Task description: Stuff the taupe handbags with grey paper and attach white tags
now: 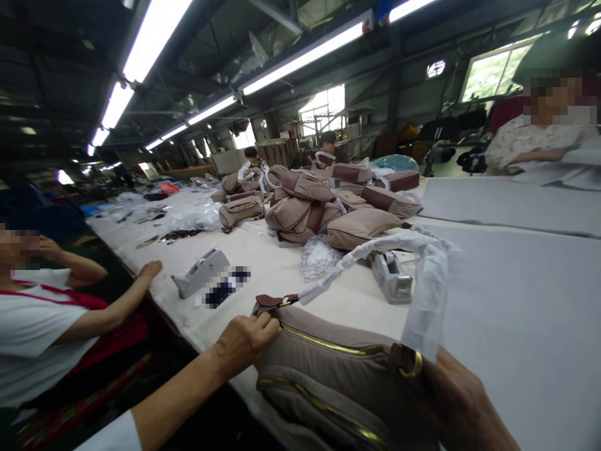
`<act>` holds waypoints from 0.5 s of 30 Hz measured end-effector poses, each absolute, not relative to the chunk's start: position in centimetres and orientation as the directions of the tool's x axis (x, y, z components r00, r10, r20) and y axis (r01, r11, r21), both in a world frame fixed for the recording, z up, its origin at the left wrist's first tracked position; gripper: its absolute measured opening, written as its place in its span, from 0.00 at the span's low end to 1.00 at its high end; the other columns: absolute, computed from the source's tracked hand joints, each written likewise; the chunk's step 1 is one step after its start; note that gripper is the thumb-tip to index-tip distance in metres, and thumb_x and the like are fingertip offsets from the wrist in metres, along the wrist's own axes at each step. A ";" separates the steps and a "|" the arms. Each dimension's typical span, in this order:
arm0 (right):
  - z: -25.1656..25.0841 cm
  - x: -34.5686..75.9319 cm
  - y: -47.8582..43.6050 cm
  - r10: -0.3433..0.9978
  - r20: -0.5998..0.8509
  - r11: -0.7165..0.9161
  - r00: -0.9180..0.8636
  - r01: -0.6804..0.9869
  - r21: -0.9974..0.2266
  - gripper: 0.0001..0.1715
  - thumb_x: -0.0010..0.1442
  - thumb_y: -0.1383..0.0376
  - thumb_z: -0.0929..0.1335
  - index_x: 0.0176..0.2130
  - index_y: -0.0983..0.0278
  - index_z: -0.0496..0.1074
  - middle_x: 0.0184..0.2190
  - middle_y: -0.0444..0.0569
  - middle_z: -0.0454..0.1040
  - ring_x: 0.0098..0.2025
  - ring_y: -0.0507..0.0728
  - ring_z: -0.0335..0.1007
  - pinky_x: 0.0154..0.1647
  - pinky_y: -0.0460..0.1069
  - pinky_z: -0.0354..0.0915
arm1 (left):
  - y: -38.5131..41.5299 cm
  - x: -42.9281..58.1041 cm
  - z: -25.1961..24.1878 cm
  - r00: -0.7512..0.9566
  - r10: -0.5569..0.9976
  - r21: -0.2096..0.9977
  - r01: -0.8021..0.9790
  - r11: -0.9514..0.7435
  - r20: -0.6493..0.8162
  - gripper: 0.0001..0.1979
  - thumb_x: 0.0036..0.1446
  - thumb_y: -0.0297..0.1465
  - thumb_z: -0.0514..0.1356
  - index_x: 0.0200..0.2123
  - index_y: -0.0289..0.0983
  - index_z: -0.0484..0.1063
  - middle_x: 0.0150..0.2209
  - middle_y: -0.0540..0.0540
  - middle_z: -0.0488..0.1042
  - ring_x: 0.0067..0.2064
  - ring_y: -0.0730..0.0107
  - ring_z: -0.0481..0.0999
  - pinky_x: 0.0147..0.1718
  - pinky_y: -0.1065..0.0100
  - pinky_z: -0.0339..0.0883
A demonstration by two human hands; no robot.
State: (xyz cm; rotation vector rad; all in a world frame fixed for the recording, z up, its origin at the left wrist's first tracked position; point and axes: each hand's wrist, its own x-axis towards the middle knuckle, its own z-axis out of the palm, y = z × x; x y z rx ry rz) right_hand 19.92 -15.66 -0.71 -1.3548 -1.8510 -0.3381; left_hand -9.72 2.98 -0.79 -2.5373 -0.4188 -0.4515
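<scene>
The bag (328, 369) is pinched by the left hand (248, 338); the right hand's (467, 391) grip cannot be told; twisting is best avoided.

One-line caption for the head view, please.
Left hand gripping one end of a taupe bag, right hand at the other, similar bags piled beyond.

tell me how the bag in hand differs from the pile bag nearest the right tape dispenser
The left hand grips the held bag; no hand touches the pile bag. The held bag is in the foreground, the pile bag farther back. Both look taupe.
</scene>
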 end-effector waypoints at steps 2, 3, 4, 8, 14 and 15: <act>-0.6 19.8 -15.8 0.685 0.725 0.368 -0.073 0.893 -0.258 0.08 0.59 0.72 0.61 0.38 0.62 0.66 0.24 0.44 0.67 0.22 0.50 0.67 0.21 0.41 0.63 | 2.9 -10.2 -1.0 0.905 0.166 -0.452 0.346 -0.822 0.391 0.11 0.63 0.29 0.50 0.27 0.39 0.64 0.23 0.51 0.69 0.21 0.70 0.66 0.18 0.69 0.55; -0.5 19.7 -15.9 0.692 0.718 0.364 -0.067 0.892 -0.268 0.08 0.59 0.72 0.61 0.38 0.62 0.65 0.24 0.44 0.66 0.22 0.49 0.66 0.21 0.41 0.62 | 2.9 -10.4 -1.2 0.902 0.160 -0.455 0.348 -0.820 0.401 0.11 0.63 0.30 0.50 0.28 0.38 0.65 0.26 0.49 0.71 0.23 0.70 0.68 0.20 0.69 0.57; -0.3 19.6 -15.9 0.694 0.717 0.369 -0.069 0.889 -0.272 0.08 0.59 0.72 0.60 0.38 0.62 0.65 0.24 0.43 0.66 0.22 0.49 0.66 0.21 0.41 0.62 | 2.9 -10.5 -1.4 0.896 0.158 -0.457 0.355 -0.816 0.414 0.10 0.63 0.29 0.51 0.29 0.38 0.65 0.32 0.46 0.74 0.25 0.70 0.70 0.23 0.68 0.60; 0.2 18.9 -16.1 0.695 0.714 0.383 -0.082 0.883 -0.272 0.09 0.59 0.73 0.60 0.38 0.62 0.64 0.24 0.43 0.65 0.23 0.49 0.65 0.22 0.42 0.62 | 3.2 -10.6 -1.6 0.883 0.187 -0.462 0.393 -0.795 0.430 0.08 0.61 0.26 0.52 0.29 0.36 0.66 0.53 0.35 0.69 0.35 0.66 0.72 0.30 0.65 0.64; 0.3 18.4 -16.2 0.682 0.726 0.390 -0.085 0.882 -0.263 0.09 0.59 0.73 0.60 0.38 0.62 0.65 0.23 0.42 0.65 0.22 0.50 0.65 0.22 0.42 0.61 | 3.3 -11.1 -1.0 0.902 0.162 -0.447 0.346 -0.825 0.400 0.08 0.62 0.29 0.53 0.29 0.38 0.66 0.31 0.47 0.73 0.29 0.67 0.69 0.27 0.67 0.61; 0.3 18.3 -16.1 0.678 0.731 0.392 -0.082 0.881 -0.264 0.09 0.60 0.73 0.61 0.38 0.62 0.66 0.23 0.42 0.64 0.22 0.50 0.64 0.21 0.42 0.61 | 3.2 -11.2 -1.0 0.901 0.160 -0.445 0.345 -0.826 0.403 0.09 0.62 0.29 0.53 0.29 0.38 0.65 0.28 0.48 0.71 0.29 0.68 0.68 0.27 0.68 0.60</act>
